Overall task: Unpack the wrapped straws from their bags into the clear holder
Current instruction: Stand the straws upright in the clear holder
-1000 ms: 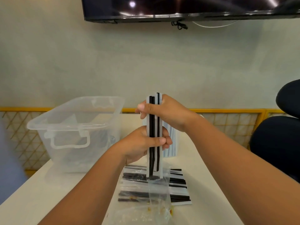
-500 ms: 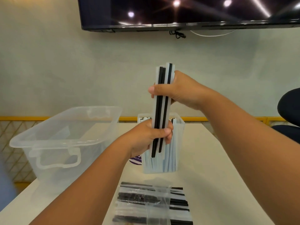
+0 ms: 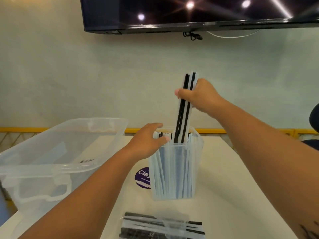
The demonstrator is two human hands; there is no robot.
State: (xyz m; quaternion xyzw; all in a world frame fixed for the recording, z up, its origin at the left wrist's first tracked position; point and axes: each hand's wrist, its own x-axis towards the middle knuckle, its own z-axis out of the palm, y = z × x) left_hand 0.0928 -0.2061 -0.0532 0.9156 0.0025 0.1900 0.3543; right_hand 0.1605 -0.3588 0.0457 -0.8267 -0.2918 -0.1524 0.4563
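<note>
Head view: two bare forearms reached forward over a pale table point(image 3: 233, 187) toward a plain wall.
clear tub point(image 3: 43, 169): sat on the table's left side, open-topped and see-through, well apart from the hands.
clear holder point(image 3: 196, 161): stood upright at the middle of the table, a tall transparent box packed with standing straws point(image 3: 172, 169) in pale, milky wrappers, their black tips showing at the rim.
bag point(image 3: 162, 226): lay flat on the table nearest the camera, see-through, with black straws in white wrappers lying crosswise inside.
held bundle point(image 3: 183, 118): a few black straws in white wrappers, tilted slightly, their lower ends down inside the holder's mouth and their tops well above it.
right hand point(image 3: 198, 97): raised above the holder, its fingers and thumb wrapped round the bundle's upper part.
left hand point(image 3: 146, 142): cupped the holder's upper left corner, thumb at the near rim, fingers curved over the far side.
</note>
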